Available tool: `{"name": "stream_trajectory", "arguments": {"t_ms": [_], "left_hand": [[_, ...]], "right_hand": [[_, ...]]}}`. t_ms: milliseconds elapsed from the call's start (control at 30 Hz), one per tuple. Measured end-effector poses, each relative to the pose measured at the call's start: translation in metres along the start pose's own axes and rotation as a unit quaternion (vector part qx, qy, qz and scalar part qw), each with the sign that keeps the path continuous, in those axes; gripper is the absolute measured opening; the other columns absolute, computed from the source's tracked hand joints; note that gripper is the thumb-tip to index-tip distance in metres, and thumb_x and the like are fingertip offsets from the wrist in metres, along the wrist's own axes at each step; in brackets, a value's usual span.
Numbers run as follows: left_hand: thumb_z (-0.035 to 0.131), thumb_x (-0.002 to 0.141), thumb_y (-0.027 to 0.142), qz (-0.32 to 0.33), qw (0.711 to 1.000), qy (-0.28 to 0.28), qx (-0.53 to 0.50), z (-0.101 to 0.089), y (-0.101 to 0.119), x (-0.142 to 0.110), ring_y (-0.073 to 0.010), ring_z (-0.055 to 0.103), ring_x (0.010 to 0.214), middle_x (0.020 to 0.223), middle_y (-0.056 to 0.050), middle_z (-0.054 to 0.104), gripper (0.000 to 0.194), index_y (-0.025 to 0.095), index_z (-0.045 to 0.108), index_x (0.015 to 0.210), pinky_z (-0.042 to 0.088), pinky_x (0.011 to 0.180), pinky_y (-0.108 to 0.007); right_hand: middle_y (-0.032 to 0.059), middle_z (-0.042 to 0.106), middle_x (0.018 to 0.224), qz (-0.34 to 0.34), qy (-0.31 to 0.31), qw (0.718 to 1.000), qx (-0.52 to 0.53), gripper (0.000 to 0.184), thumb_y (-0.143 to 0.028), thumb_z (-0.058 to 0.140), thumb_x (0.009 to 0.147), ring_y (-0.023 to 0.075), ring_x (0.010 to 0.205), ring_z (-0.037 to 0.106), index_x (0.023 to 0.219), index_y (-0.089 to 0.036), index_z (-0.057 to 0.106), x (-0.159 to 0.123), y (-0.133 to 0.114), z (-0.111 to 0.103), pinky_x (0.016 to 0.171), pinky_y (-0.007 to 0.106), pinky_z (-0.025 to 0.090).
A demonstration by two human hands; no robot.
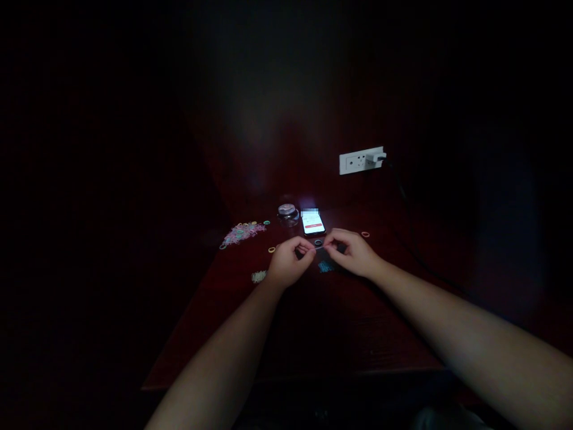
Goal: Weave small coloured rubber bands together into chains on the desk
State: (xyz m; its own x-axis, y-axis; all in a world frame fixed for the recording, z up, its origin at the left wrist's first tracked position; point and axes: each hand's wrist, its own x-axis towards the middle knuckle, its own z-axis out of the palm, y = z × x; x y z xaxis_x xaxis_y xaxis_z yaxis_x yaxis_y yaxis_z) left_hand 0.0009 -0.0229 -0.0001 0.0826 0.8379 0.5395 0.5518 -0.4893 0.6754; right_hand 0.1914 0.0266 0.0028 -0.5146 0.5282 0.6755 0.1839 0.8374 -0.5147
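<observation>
In a dim room, both my hands meet over a dark red table [313,322]. My left hand [289,263] and my right hand [353,251] are each pinched shut on the ends of a thin strand or stretched band [317,251] between them. It is too small and dark to name. A dark ring [318,242] lies just beyond the strand, and a small bluish heap [326,266] lies under it.
A pile of small pastel rings [242,233] lies at the left, with loose rings [271,249] and a whitish clump [258,276] nearby. A lit phone [312,223] and a small clear jar [287,213] stand behind my hands. A wall socket with plugged charger [362,160] and cable are at right.
</observation>
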Motion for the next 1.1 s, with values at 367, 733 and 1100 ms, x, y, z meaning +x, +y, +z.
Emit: {"name": "stream_trajectory", "arguments": {"t_ms": [367,733,1100], "left_hand": [[0.061,0.079,0.024,-0.001,1.000,0.007,-0.003,-0.0004,-0.0002,0.0001,-0.0122,0.060,0.070,0.076,-0.003,0.067,0.010,0.015,0.064,0.080,0.049,0.067,-0.024],[0.068,0.076,0.032,-0.021,0.999,0.001,-0.043,0.0013,0.0009,-0.0001,-0.0142,0.063,0.075,0.085,-0.006,0.070,0.024,0.015,0.067,0.094,0.051,0.068,-0.026],[0.062,0.081,0.029,-0.020,0.999,0.000,-0.031,0.0000,0.0024,0.0004,-0.0124,0.060,0.069,0.078,-0.003,0.068,0.015,0.015,0.067,0.084,0.048,0.062,-0.023]], "right_hand": [[0.0034,0.058,0.074,-0.003,0.015,1.000,-0.003,0.004,-0.016,0.057,0.079,0.0142,0.066,0.055,0.078,-0.017,0.061,0.0000,0.0031,0.0004,0.061,0.027,0.046],[0.0032,0.057,0.075,-0.010,0.007,1.000,0.011,0.005,-0.016,0.057,0.080,0.0140,0.066,0.055,0.080,-0.017,0.062,-0.0001,0.0020,0.0008,0.060,0.027,0.045],[0.0039,0.058,0.076,-0.007,0.006,1.000,0.009,0.007,-0.016,0.057,0.080,0.0139,0.065,0.055,0.081,-0.017,0.064,-0.0011,0.0030,0.0010,0.058,0.026,0.045]]}}
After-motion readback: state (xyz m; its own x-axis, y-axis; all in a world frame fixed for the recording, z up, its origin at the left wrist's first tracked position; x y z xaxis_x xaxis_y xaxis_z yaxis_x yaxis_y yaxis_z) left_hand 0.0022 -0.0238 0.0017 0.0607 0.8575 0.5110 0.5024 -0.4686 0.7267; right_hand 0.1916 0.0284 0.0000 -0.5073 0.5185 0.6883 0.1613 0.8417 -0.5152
